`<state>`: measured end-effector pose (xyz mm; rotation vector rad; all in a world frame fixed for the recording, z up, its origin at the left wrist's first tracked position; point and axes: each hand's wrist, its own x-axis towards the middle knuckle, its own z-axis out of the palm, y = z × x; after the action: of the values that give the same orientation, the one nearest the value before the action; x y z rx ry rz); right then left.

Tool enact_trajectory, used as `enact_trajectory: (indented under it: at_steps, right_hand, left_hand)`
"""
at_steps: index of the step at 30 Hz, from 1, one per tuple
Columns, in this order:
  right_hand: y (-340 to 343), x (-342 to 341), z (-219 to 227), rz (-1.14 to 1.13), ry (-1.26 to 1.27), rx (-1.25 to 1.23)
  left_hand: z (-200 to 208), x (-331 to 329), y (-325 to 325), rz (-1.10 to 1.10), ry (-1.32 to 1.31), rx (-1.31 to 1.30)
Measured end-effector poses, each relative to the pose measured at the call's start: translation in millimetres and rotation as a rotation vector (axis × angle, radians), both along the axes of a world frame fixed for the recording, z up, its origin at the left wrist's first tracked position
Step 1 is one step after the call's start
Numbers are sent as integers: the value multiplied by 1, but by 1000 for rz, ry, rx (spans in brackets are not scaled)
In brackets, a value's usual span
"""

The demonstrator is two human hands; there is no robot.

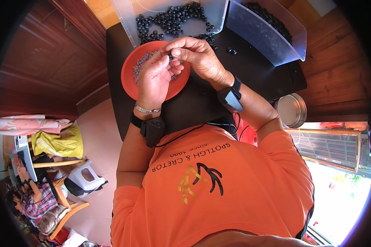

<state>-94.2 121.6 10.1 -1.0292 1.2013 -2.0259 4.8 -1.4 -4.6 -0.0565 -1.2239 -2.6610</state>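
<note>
Bright daylight, window glare, fisheye-bent edges.

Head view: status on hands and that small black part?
Left hand and right hand both pinch small black ring. Over red bowl. Nothing blocking.

We see the left hand (154,78) and right hand (196,55) meet over a red bowl (130,70) of small grey pieces, pinching 1 small black ring (170,55) between their fingertips. Beyond sit 2 clear bins (127,20) of black rings on the black table (193,103).
</note>
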Motion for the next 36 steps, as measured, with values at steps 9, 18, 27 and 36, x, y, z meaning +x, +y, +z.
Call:
enact_trajectory:
  at_steps: [9,18,27,36]
  right_hand:
    - [-2,14,4,-124,216,-46]
    - [3,9,4,-70,119,-42]
    - [0,10,2,-297,522,30]
    - [-1,10,4,-490,897,22]
  left_hand:
    - [4,2,2,79,42,-14]
    - [7,3,2,68,47,-126]
    - [1,2,0,35,47,73]
    - [-2,2,-3,-10,49,54]
